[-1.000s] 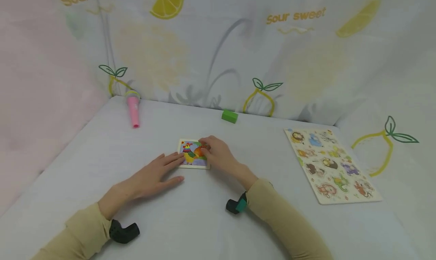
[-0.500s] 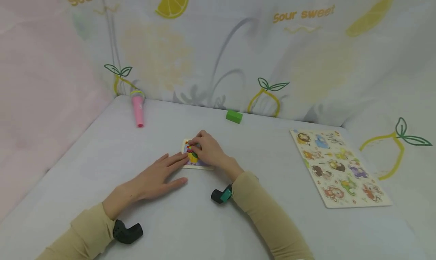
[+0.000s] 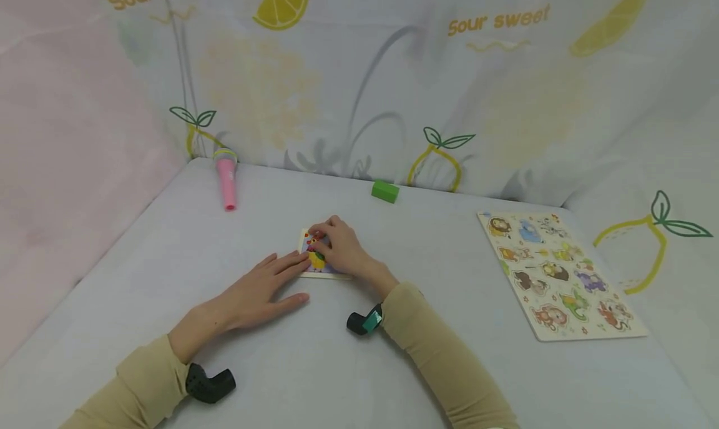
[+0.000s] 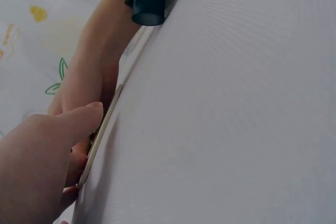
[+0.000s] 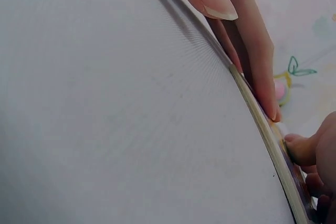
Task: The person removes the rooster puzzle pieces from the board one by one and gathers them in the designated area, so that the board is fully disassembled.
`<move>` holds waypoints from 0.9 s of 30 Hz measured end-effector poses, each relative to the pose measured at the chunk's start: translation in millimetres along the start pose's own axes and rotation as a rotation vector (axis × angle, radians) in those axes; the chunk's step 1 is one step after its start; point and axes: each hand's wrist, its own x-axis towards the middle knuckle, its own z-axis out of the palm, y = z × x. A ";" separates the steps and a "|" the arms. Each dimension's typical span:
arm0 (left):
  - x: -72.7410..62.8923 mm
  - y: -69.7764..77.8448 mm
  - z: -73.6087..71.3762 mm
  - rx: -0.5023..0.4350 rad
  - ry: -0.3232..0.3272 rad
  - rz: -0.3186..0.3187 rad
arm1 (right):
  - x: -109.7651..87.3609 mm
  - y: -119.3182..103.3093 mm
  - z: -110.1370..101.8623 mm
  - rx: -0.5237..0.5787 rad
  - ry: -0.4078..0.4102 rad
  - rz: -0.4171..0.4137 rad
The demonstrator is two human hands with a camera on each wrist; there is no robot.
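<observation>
A small cream-edged picture board (image 3: 316, 266) with a colourful rooster on it lies flat at the middle of the table. My left hand (image 3: 249, 295) lies with straight fingers, their tips resting on the board's left edge and the thumb apart on the cloth. Over the right part of the picture bends my right hand (image 3: 347, 249), thumb and fingers curled down onto its face; I cannot tell whether they pinch a piece. In the right wrist view the board's thin edge (image 5: 262, 129) shows, with the right thumb (image 5: 300, 148) touching the picture side. The rooster's body is hidden under the right hand.
A pink toy microphone (image 3: 227, 182) lies at the back left. Near the back edge sits a green block (image 3: 385, 192). On the right lies a large animal puzzle board (image 3: 562, 279). A printed cloth (image 3: 359, 73) hangs behind the table.
My right hand has moved left from the board's right edge to over the picture, its fingers more curled, then stays there. The left hand stays on the board's left edge.
</observation>
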 end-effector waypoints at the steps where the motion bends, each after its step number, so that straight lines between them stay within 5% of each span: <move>1: -0.4 -0.1 0.3 -0.002 -0.001 -0.001 | -0.7 -0.9 -0.1 0.002 -0.004 0.005; 27: -1.7 -1.5 1.6 0.011 0.025 0.016 | -1.0 -1.1 2.9 0.113 0.032 0.036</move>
